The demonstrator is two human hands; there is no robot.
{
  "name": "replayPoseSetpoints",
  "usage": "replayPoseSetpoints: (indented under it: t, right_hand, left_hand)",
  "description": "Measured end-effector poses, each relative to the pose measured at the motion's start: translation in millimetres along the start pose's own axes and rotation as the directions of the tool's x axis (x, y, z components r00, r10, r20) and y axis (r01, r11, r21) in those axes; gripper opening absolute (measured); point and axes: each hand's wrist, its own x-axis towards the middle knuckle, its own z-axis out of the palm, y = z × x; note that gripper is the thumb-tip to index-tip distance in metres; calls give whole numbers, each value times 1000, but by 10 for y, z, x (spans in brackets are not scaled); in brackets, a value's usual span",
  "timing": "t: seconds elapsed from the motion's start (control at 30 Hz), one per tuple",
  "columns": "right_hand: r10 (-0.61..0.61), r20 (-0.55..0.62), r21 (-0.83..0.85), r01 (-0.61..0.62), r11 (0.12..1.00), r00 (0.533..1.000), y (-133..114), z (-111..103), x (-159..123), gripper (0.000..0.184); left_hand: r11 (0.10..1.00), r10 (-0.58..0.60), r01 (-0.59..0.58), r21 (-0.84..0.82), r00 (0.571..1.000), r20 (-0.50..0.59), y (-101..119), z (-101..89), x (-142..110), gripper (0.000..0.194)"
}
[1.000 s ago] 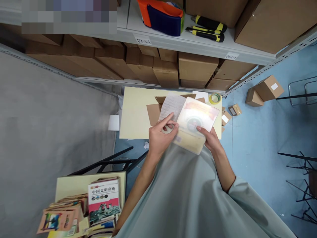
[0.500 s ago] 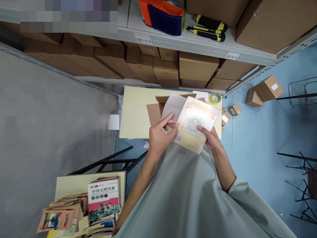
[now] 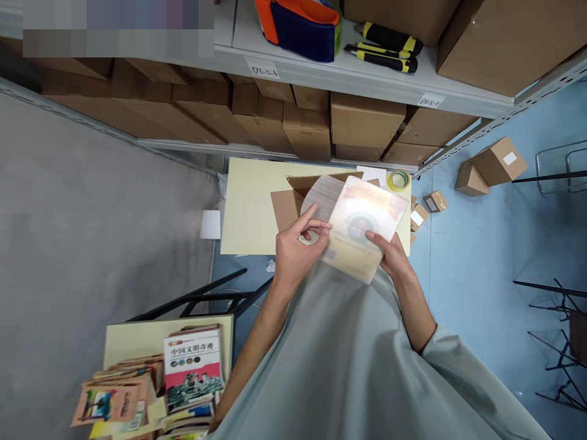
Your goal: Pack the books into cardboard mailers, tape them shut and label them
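Note:
A pale book [image 3: 369, 214], washed out by glare, is held tilted over the near side of the table. My right hand [image 3: 395, 253] grips its lower right edge, thumb flat on the face and the other fingers underneath. At its left edge my left hand [image 3: 300, 247] is closed in a pinch, thumb and fingertips together against the book. A curved greyish sheet with lines of print [image 3: 323, 197] spreads out to the left of the book, above my left hand; it looks like an open page. Behind the book stands an open cardboard box [image 3: 287, 211], partly hidden.
A roll of tape [image 3: 398, 179] lies at the table's [image 3: 252, 201] right corner. Above, a shelf [image 3: 298, 70] holds box cutters [image 3: 389, 52] and cartons. Stacked books [image 3: 192, 370] sit on a low table at lower left. Small cartons [image 3: 498, 162] are on the right.
The hands and the book stay almost in place. The printed sheet has shifted slightly to the right and down, and the whole view has moved a little.

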Motion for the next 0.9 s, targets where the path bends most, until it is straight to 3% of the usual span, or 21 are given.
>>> replayPoseSetpoints:
  t: [0.9]
  right_hand:
    - [7, 0, -13, -7, 1000, 1000, -55, -4, 22, 71]
  left_hand:
    - [1000, -25, 25, -8, 999, 28, 67, 5, 32, 56]
